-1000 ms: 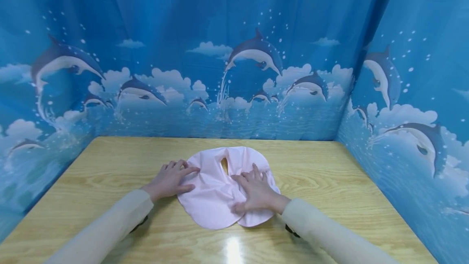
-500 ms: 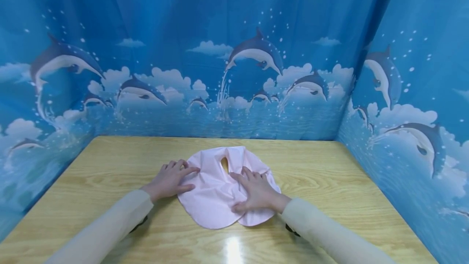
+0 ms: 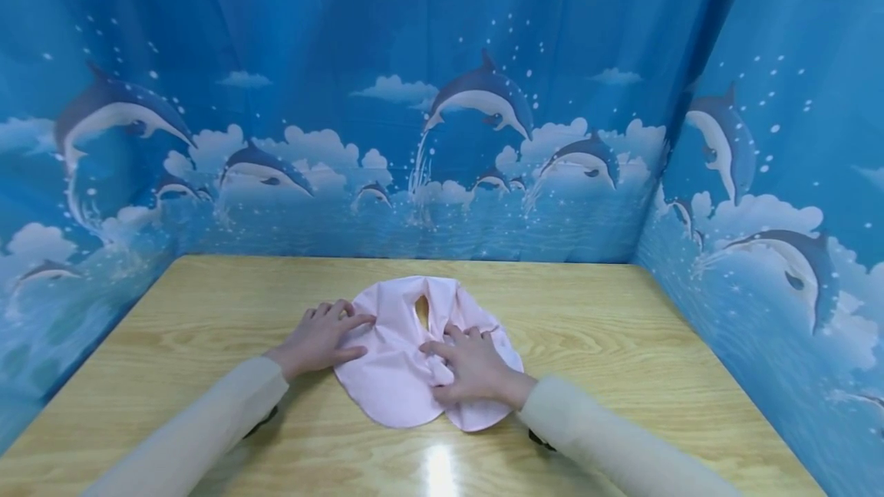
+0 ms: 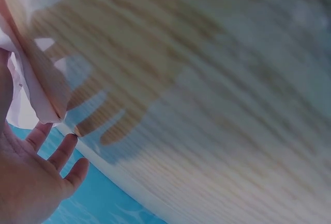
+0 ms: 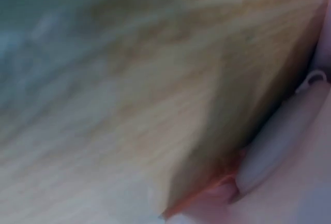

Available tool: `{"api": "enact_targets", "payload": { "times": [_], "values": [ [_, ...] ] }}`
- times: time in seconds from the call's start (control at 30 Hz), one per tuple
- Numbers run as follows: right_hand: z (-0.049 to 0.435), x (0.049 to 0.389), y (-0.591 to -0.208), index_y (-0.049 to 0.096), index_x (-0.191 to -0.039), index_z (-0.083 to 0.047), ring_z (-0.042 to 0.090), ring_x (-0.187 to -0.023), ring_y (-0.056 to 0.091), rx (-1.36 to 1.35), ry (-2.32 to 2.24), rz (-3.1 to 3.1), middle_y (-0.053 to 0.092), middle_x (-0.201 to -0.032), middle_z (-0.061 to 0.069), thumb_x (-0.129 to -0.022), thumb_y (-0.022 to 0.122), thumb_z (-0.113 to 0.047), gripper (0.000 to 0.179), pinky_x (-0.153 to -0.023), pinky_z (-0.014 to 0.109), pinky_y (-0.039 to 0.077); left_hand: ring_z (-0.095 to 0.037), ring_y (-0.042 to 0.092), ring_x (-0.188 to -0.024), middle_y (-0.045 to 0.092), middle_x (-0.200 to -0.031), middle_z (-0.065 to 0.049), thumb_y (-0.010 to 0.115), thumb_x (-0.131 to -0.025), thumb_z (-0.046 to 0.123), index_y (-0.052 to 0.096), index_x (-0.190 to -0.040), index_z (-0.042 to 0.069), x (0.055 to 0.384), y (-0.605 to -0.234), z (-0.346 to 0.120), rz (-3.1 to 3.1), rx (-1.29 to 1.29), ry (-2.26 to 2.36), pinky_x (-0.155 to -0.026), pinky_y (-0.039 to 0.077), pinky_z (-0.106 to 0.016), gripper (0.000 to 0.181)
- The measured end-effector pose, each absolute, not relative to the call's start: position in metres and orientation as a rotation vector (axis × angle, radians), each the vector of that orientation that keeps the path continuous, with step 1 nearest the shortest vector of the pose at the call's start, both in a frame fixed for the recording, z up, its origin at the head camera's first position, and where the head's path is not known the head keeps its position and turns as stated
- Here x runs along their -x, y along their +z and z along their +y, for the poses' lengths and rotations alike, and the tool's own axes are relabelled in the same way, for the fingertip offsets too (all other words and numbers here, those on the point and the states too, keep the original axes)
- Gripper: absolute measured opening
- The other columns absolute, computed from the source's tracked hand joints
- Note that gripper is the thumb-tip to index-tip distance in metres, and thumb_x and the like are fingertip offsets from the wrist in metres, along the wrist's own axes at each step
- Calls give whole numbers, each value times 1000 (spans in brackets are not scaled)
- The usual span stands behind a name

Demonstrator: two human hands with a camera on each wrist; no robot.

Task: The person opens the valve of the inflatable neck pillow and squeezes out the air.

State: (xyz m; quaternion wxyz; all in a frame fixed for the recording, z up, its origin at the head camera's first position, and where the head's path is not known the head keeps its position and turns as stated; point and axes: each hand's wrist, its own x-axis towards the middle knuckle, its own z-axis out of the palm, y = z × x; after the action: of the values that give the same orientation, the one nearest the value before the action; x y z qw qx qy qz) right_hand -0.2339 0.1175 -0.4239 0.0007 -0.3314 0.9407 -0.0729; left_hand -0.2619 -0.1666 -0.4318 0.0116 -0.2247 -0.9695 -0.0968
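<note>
Cloth (image 3: pixel 394 393), one, pale pink, round-edged, creased: lying on the table (image 3: pixel 594 313), near its middle; blue dolphin-print curtain (image 3: pixel 311 44) behind. Left hand (image 3: pixel 320 341): fingers loosely spread, touching cloth's left edge. Right hand (image 3: pixel 475 368): over cloth's right part, fabric bunched about fingers; whether gripping, impossible to tell.

A light yellow-brown wood-grain tabletop (image 3: pixel 228 313) is shown, marked by lengthwise streaks and, right of the middle, by arched grain figures. A patch of bright glare (image 3: pixel 440 470) is reflected near its front. Across the middle of the tabletop a pale pink cloth (image 3: pixel 387 397) is laid, rounded in outline and creased. The wood is exposed through a narrow almond-shaped opening toward its far edge, and its near edge is divided by a notch into two lobes.
</note>
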Motion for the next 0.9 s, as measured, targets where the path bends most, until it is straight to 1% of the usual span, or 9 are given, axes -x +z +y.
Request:
{"api": "enact_targets", "payload": {
  "times": [0.13,0.23,0.33,0.43,0.57,0.63,0.73,0.8,0.9],
  "values": [
    [113,231,-425,53,-123,-32,29,-90,47,1067,-205,3007,50,-113,5,-70,60,-53,57,-72,43,37,-27,44,-102,47,-114,-4,58,-83,52,50,-129,31,262,-431,-166,-3020,707,-296,-86,35,-53,52],
    [110,229,-426,54,-121,-32,29,-92,48,1044,-206,3031,51,-112,4,-72,57,-58,56,-73,44,38,-27,44,-102,47,-114,-4,58,-83,51,51,-129,31,262,-431,-165,-3017,709,-299,-86,35,-53,51],
    [107,228,-427,54,-120,-33,27,-95,49,991,-237,3032,51,-114,3,-71,53,-69,62,-76,46,38,-28,44,-102,47,-114,-5,58,-83,51,51,-129,31,262,-432,-165,-3014,708,-295,-85,36,-53,51],
    [103,225,-427,53,-119,-34,25,-96,48,927,-272,3021,49,-111,1,-65,51,-79,70,-76,46,38,-27,45,-101,47,-114,-5,58,-83,51,51,-128,31,262,-433,-165,-3000,710,-274,-84,36,-53,51],
    [97,222,-428,53,-116,-34,30,-98,49,864,-236,3037,50,-115,5,-60,48,-85,76,-76,51,38,-27,45,-100,47,-112,-4,59,-83,51,53,-127,30,262,-435,-166,-2977,716,-265,-83,37,-52,50],
    [94,222,-428,52,-116,-33,34,-100,50,850,-205,3053,51,-118,9,-60,48,-85,76,-77,53,38,-27,45,-100,47,-112,-4,59,-83,50,53,-127,30,262,-436,-166,-2972,719,-270,-83,37,-52,49],
    [92,221,-429,52,-116,-32,35,-100,50,842,-173,3074,51,-119,11,-61,52,-81,74,-78,53,39,-27,45,-100,46,-113,-4,59,-83,50,52,-128,30,263,-437,-167,-2970,723,-274,-83,36,-52,50],
    [91,220,-427,52,-116,-31,32,-97,50,839,-178,3076,52,-113,8,-63,54,-77,71,-76,50,39,-27,45,-101,46,-113,-4,59,-83,50,52,-128,30,263,-437,-167,-2970,725,-273,-83,36,-52,50],
    [93,219,-426,53,-118,-30,31,-97,50,829,-203,3072,52,-113,6,-66,56,-72,67,-75,49,39,-27,45,-101,46,-113,-4,58,-83,51,51,-128,31,264,-437,-166,-2976,725,-274,-84,37,-52,50]
  ]
}}
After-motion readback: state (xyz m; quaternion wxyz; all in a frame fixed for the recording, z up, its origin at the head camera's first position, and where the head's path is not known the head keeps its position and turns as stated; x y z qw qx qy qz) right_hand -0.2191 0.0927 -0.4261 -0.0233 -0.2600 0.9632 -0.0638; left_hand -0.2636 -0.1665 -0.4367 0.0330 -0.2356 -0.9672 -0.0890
